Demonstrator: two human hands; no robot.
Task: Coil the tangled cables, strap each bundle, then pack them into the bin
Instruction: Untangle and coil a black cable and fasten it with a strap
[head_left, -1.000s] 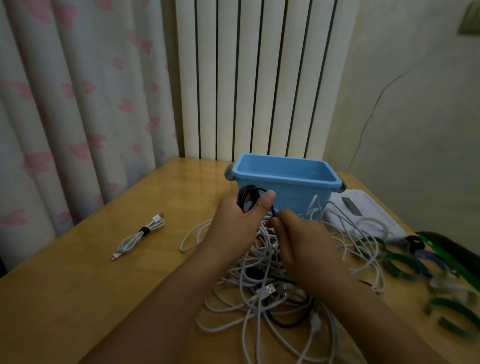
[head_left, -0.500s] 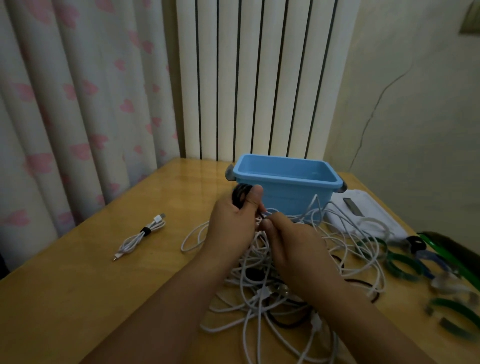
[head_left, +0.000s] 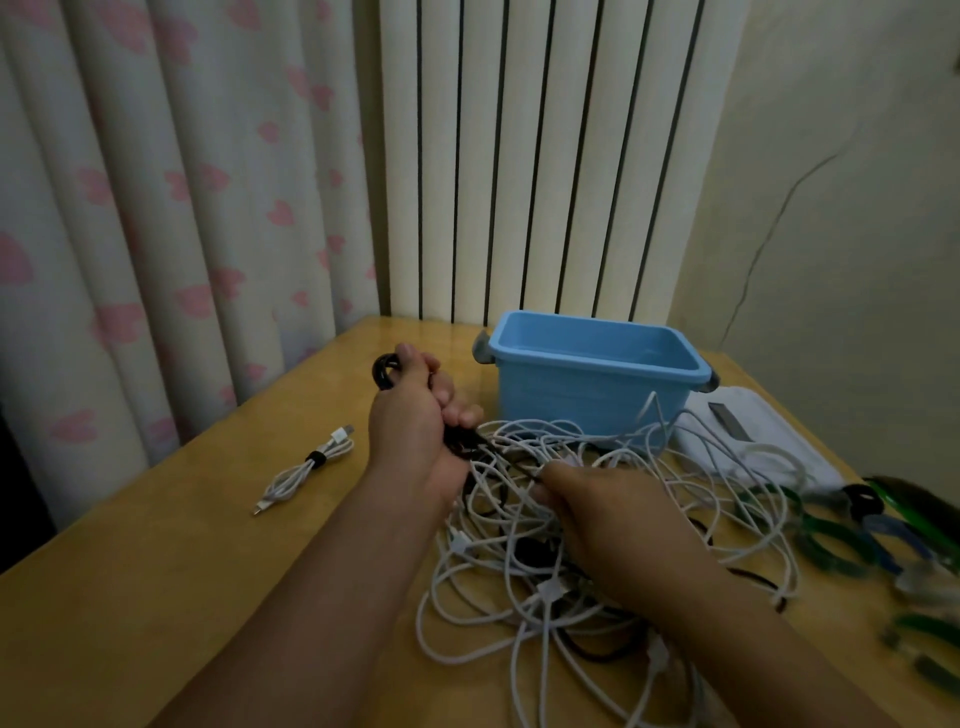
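A tangle of white and black cables (head_left: 597, 525) covers the middle of the wooden table (head_left: 156, 597). My left hand (head_left: 415, 421) grips a small coil of black cable (head_left: 385, 370), whose loops stick out above the fist. My right hand (head_left: 608, 514) is lower, over the tangle, and pinches the black cable's free run near my left wrist. The blue plastic bin (head_left: 592, 379) stands behind the tangle and looks empty. One white cable bundle (head_left: 306, 470) with a black strap lies apart on the left.
Several green, blue and black straps (head_left: 852, 540) lie along the table's right edge. A white flat pouch (head_left: 748, 441) sits right of the bin. Curtains and a ribbed white radiator stand behind the table.
My left hand has moved left and turned with the black coil. My right hand has dropped down and away from it, drawing out the black cable over the tangle.
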